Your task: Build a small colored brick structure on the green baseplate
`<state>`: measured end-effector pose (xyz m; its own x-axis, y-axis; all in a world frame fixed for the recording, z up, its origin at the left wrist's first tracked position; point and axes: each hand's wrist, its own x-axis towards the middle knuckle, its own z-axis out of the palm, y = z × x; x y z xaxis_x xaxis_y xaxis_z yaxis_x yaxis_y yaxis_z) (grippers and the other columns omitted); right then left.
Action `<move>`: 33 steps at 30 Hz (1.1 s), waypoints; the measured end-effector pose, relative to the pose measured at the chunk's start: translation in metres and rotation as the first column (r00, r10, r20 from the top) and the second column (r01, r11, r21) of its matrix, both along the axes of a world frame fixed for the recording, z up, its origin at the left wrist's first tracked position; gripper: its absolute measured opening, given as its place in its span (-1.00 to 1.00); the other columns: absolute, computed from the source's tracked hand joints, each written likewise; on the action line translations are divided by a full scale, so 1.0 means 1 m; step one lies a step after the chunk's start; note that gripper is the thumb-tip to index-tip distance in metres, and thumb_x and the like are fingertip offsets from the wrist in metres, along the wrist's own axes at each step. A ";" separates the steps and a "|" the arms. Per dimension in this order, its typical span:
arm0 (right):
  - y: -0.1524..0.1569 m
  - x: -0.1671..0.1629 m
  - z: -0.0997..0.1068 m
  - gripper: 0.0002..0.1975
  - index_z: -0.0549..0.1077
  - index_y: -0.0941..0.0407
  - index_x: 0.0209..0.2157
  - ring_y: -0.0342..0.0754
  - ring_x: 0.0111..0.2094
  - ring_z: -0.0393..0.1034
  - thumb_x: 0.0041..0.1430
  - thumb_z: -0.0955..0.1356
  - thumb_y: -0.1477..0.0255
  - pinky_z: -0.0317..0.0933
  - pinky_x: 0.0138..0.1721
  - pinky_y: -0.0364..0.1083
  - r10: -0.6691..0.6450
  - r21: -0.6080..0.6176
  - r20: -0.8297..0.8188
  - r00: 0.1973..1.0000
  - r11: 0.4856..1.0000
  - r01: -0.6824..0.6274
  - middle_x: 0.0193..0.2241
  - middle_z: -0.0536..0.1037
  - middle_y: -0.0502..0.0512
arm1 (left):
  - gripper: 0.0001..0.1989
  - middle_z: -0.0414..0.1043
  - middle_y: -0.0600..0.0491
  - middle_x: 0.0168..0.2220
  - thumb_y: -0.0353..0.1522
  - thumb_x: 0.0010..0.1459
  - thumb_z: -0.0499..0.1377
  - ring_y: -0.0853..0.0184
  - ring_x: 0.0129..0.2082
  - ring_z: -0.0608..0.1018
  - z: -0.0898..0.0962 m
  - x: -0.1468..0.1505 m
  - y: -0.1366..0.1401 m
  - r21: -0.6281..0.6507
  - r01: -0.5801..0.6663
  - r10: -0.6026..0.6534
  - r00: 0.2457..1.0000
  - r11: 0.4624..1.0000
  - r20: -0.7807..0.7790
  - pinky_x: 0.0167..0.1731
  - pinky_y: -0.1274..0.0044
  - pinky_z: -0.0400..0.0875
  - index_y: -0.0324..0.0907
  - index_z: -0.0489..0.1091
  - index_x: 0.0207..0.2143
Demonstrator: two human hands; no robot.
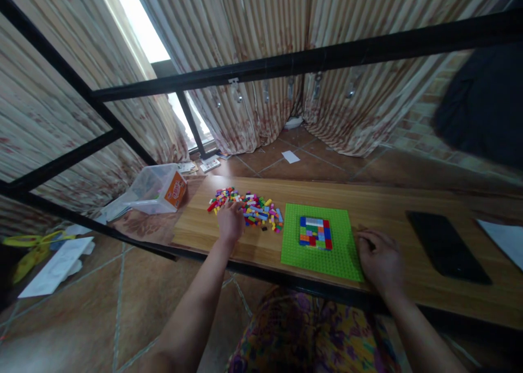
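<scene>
Brick pile [261, 214], long axis roughly left-right, is overlapped by left hand [231, 220]; right hand [381, 257] is separated from it by green baseplate [292, 248]. Both curled; any pinch can't be told.

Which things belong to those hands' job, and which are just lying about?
Seemingly in use:
loose toy bricks, at the left hand
green baseplate, beside the right hand
brick build on the baseplate

Probably lying about:
black slab, perhaps a tablet
white sheet on the floor
clear plastic box, unless it stores the bricks

Lime-green baseplate [291, 234], multicoloured brick pile [260, 212]
</scene>
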<state>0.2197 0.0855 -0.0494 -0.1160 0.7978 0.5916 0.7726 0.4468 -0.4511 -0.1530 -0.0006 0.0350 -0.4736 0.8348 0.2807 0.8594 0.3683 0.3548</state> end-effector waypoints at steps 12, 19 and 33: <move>-0.001 0.000 0.003 -0.73 0.52 0.11 -0.36 0.08 -0.23 0.43 0.14 0.21 0.34 0.27 -0.11 0.08 0.001 0.004 0.024 1.000 1.000 -0.001 -0.30 0.57 0.18 | -0.79 0.45 -0.07 -0.07 -0.39 0.12 0.12 0.03 0.00 0.38 0.001 -0.007 0.012 -0.234 -0.026 -0.009 0.989 0.972 -0.147 0.02 0.15 0.18 -0.04 0.53 -0.24; -0.002 0.000 0.002 -0.73 0.52 0.11 -0.35 0.09 -0.21 0.42 0.14 0.22 0.33 0.27 -0.10 0.09 -0.004 -0.012 0.024 1.000 1.000 0.004 -0.29 0.57 0.19 | -0.87 0.46 -0.05 -0.09 -0.38 0.08 0.16 0.06 0.00 0.40 0.003 -0.012 0.012 -0.179 -0.042 0.027 0.996 0.983 -0.085 0.01 0.17 0.21 -0.08 0.51 -0.33; -0.003 -0.003 0.005 -0.74 0.52 0.12 -0.35 0.07 -0.23 0.42 0.13 0.22 0.37 0.27 -0.11 0.08 -0.001 -0.006 0.001 1.000 1.000 0.001 -0.30 0.57 0.18 | -0.82 0.51 0.12 -0.43 -0.45 0.10 0.05 0.38 -0.37 0.51 0.003 0.009 -0.012 -0.049 0.301 -0.270 0.907 0.952 0.325 -0.34 0.61 0.34 -0.18 0.46 -0.41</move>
